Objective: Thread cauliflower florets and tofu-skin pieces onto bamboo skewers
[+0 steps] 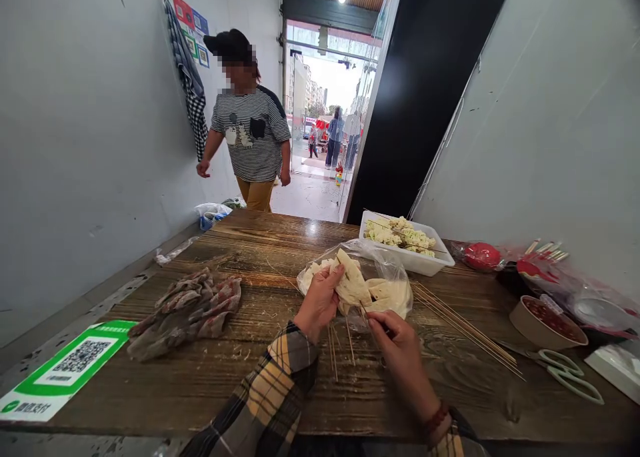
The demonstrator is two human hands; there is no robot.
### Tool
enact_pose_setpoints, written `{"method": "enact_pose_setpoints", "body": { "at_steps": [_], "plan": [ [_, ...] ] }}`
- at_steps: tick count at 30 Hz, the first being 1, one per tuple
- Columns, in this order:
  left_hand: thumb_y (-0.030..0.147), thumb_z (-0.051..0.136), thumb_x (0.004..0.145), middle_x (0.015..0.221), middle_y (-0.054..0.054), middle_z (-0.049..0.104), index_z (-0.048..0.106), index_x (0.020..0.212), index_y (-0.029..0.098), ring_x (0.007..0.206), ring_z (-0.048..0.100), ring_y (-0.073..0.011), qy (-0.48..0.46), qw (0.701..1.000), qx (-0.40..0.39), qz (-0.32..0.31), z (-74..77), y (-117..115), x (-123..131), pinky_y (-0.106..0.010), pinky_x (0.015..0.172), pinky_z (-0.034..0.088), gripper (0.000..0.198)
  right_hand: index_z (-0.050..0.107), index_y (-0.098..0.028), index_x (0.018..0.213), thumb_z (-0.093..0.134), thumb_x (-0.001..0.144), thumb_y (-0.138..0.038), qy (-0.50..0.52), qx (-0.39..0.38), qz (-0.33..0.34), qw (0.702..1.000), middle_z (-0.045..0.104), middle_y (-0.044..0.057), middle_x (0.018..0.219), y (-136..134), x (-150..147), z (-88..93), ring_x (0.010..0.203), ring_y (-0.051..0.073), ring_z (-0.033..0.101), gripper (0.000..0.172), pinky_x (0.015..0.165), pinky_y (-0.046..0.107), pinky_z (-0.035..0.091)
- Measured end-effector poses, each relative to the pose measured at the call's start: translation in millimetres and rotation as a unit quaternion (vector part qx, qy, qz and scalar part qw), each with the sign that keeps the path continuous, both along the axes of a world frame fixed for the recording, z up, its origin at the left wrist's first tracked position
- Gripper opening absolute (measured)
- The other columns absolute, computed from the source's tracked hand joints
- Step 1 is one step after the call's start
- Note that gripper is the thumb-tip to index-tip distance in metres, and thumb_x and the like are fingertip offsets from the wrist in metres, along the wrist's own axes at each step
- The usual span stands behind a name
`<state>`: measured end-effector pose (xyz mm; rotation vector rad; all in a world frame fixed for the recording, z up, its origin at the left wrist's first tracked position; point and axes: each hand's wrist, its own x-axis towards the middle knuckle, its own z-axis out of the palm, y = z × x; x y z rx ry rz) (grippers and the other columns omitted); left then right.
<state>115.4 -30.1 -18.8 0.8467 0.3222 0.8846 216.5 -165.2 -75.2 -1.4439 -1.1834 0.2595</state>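
Note:
My left hand (320,298) is closed around a pale, flat, folded food sheet (354,282), which looks like tofu skin. Pinched in my right hand (397,344) is a thin bamboo skewer (363,306), its upper part running into the sheet's lower edge. Behind and beneath my hands lies a clear plastic bag (387,260) with more pale pieces (390,294) in it. A few other skewers (350,340) lie on the table just below the bag, between my two hands.
Skewered cauliflower fills a white tray (425,265) at the back. Loose skewers (470,330), scissors (570,374) and a bowl of red sauce (540,334) are on the right. Left are a crumpled cloth (193,310) and a QR-code sign (70,367). A person (253,134) stands beyond the wooden table (260,384).

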Motion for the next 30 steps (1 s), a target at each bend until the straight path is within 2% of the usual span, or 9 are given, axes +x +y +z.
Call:
{"method": "enact_pose_setpoints", "body": {
  "at_steps": [4, 7, 11, 15, 19, 24, 30],
  "plan": [
    [0.034, 0.08, 0.065, 0.086, -0.009, 0.073, 0.068, 0.091, 0.012, 0.077, 0.068, -0.0183, 0.013, 1.0, 0.002, -0.005, 0.5, -1, 0, -0.027, 0.071, 0.054, 0.037, 0.073, -0.021, 0.089, 0.057, 0.085, -0.034, -0.018, -0.01, 0.015, 1.0, 0.071, 0.007, 0.087, 0, -2, 4.8, 0.082, 0.021, 0.064, 0.021, 0.073, 0.032, 0.049],
    [0.038, 0.079, 0.065, 0.083, -0.007, 0.072, 0.066, 0.087, 0.012, 0.069, 0.067, -0.0157, 0.037, 0.999, 0.001, 0.002, 2.2, 1, -1, -0.025, 0.063, 0.053, 0.036, 0.074, -0.021, 0.089, 0.057, 0.084, -0.034, 0.012, -0.018, 0.019, 1.0, 0.072, 0.007, 0.09, -6, 0, 12.1, 0.084, 0.022, 0.065, 0.022, 0.077, 0.034, 0.049],
    [0.04, 0.074, 0.071, 0.088, -0.007, 0.071, 0.062, 0.09, 0.015, 0.069, 0.066, -0.0137, 0.039, 0.997, -0.001, 0.066, 5.7, 9, -6, -0.023, 0.062, 0.052, 0.034, 0.074, -0.019, 0.089, 0.061, 0.08, -0.038, 0.085, -0.032, -0.017, 0.996, 0.073, 0.008, 0.094, -20, 16, 19.9, 0.088, 0.023, 0.065, 0.024, 0.079, 0.035, 0.049],
    [0.038, 0.067, 0.078, 0.092, -0.009, 0.07, 0.058, 0.092, 0.015, 0.07, 0.067, -0.0142, 0.037, 0.991, -0.001, 0.132, 11.2, 17, -14, -0.026, 0.064, 0.053, 0.028, 0.074, -0.017, 0.093, 0.064, 0.077, -0.044, 0.122, -0.057, -0.058, 0.989, 0.073, 0.009, 0.095, -32, 38, 18.3, 0.08, 0.021, 0.064, 0.032, 0.069, 0.031, 0.048],
    [0.034, 0.062, 0.081, 0.085, -0.006, 0.07, 0.058, 0.089, 0.016, 0.067, 0.067, -0.0132, 0.025, 0.983, -0.006, 0.18, 14.7, 20, -18, -0.026, 0.063, 0.053, 0.021, 0.075, -0.016, 0.09, 0.066, 0.073, -0.046, 0.126, -0.081, -0.051, 0.987, 0.071, 0.006, 0.078, -37, 44, 13.5, 0.063, 0.017, 0.057, 0.035, 0.054, 0.027, 0.042],
    [0.033, 0.06, 0.081, 0.08, -0.004, 0.069, 0.058, 0.088, 0.016, 0.063, 0.065, -0.0119, 0.012, 0.976, -0.015, 0.218, 15.0, 24, -21, -0.025, 0.061, 0.051, 0.019, 0.076, -0.014, 0.084, 0.068, 0.069, -0.045, 0.172, -0.099, -0.006, 0.98, 0.066, 0.004, 0.063, -17, 30, 16.7, 0.054, 0.013, 0.049, 0.035, 0.049, 0.025, 0.036],
    [0.033, 0.06, 0.08, 0.079, -0.003, 0.068, 0.058, 0.089, 0.016, 0.061, 0.064, -0.0111, 0.01, 0.972, -0.018, 0.233, 13.3, 29, -24, -0.024, 0.059, 0.05, 0.019, 0.075, -0.014, 0.083, 0.074, 0.063, -0.046, 0.285, -0.103, 0.092, 0.948, 0.068, 0.004, 0.071, 17, 9, 26.2, 0.051, 0.008, 0.044, 0.038, 0.047, 0.021, 0.033]
  ]
}}
